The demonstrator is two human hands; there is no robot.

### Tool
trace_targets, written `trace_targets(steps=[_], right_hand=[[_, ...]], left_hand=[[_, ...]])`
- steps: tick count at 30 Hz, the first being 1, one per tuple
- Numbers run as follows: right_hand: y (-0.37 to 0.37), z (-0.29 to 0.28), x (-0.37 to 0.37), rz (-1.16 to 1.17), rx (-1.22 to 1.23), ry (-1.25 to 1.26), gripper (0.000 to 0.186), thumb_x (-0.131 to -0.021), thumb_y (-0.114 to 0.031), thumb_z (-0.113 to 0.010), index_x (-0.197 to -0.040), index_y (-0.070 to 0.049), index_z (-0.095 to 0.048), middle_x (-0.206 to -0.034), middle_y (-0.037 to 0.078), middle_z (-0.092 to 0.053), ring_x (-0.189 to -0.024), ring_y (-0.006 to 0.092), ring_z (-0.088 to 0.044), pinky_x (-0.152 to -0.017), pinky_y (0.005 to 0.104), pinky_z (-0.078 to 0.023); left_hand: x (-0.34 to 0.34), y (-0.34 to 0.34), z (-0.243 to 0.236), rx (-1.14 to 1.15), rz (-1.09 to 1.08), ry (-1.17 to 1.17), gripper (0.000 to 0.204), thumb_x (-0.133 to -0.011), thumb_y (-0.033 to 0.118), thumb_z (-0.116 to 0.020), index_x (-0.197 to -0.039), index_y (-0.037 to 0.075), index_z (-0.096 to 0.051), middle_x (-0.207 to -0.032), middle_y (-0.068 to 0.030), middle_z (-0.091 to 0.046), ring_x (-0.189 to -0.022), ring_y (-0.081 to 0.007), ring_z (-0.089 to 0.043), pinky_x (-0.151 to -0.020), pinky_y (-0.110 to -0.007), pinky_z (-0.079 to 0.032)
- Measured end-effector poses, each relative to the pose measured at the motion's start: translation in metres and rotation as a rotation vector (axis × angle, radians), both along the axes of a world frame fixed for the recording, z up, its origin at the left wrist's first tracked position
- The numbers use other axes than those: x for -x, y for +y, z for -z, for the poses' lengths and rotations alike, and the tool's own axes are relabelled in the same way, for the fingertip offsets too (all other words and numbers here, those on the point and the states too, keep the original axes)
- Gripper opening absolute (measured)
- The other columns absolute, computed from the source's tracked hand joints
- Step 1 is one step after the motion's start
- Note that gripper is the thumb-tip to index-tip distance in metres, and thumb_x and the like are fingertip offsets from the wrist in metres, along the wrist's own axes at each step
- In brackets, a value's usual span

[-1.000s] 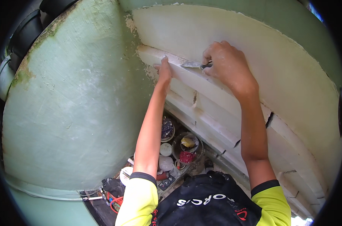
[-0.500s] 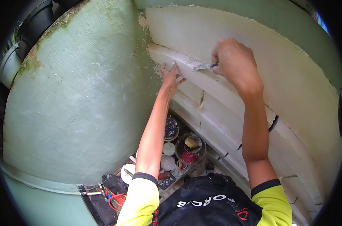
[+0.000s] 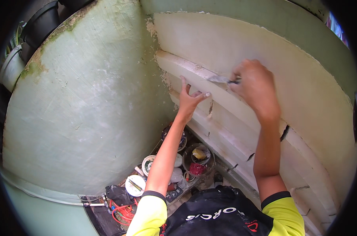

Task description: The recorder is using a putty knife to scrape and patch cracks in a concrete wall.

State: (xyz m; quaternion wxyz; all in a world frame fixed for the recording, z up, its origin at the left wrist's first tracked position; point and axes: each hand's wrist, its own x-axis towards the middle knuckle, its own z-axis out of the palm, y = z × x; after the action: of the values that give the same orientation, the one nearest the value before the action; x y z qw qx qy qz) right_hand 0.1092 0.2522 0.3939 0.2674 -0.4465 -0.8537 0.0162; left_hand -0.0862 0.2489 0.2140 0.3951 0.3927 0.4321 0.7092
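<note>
Right hand (image 3: 255, 85), as I watch remotely, is closed round the dark handle of a thin, flat metal putty knife (image 3: 217, 79). My left hand (image 3: 190, 100), fingers spread wide, lies toward the blade's eight o'clock; whether it touches the wall, I cannot tell. Nearest the right fist, the blade points to nine o'clock, long axis nearly level, its tip by a long cream-white moulded ledge (image 3: 186, 64) running from ten to four. Six o'clock from the left hand sits a round grey bucket (image 3: 212, 160); ten o'clock in view, a black plastic pot (image 3: 42, 25).
</note>
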Motion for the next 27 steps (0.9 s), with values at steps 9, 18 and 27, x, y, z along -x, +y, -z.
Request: trace_targets(steps=[9,18,27], right_hand=[[0.015,-0.002,0.022,-0.119,-0.076,-0.037,0.007,-0.078,-0.006,-0.064,-0.081,-0.002,-0.068,-0.085,0.021,-0.068,-0.082,0.0360,-0.070,-0.075,0.0459,-0.055],[0.013,0.000,0.045,-0.135,-0.063,-0.121,0.012,-0.081,-0.007,-0.058,-0.083,-0.002,-0.068,-0.084,0.019,-0.069,-0.079,0.0348,-0.071,-0.070,0.0447,-0.057],[0.024,0.022,0.035,-0.132,-0.243,0.028,0.011,-0.080,-0.008,-0.059,-0.079,-0.004,-0.069,-0.079,0.018,-0.069,-0.078,0.0343,-0.071,-0.069,0.0443,-0.057]], left_hand=[[0.003,-0.001,-0.006,0.032,-0.139,0.111,0.115,-0.070,0.001,-0.085,-0.152,-0.007,-0.004,-0.152,-0.0197,-0.034,-0.101,-0.0174,-0.062,-0.073,-0.027,-0.055],[0.010,-0.002,-0.002,0.072,-0.235,0.273,0.116,-0.063,0.014,-0.092,-0.148,-0.013,-0.017,-0.149,-0.0238,-0.039,-0.114,-0.0245,-0.060,-0.084,-0.032,-0.056],[0.016,0.008,0.000,0.144,-0.323,0.582,0.118,-0.056,0.030,-0.095,-0.143,-0.016,-0.030,-0.146,-0.0261,-0.041,-0.119,-0.0301,-0.057,-0.091,-0.036,-0.053]])
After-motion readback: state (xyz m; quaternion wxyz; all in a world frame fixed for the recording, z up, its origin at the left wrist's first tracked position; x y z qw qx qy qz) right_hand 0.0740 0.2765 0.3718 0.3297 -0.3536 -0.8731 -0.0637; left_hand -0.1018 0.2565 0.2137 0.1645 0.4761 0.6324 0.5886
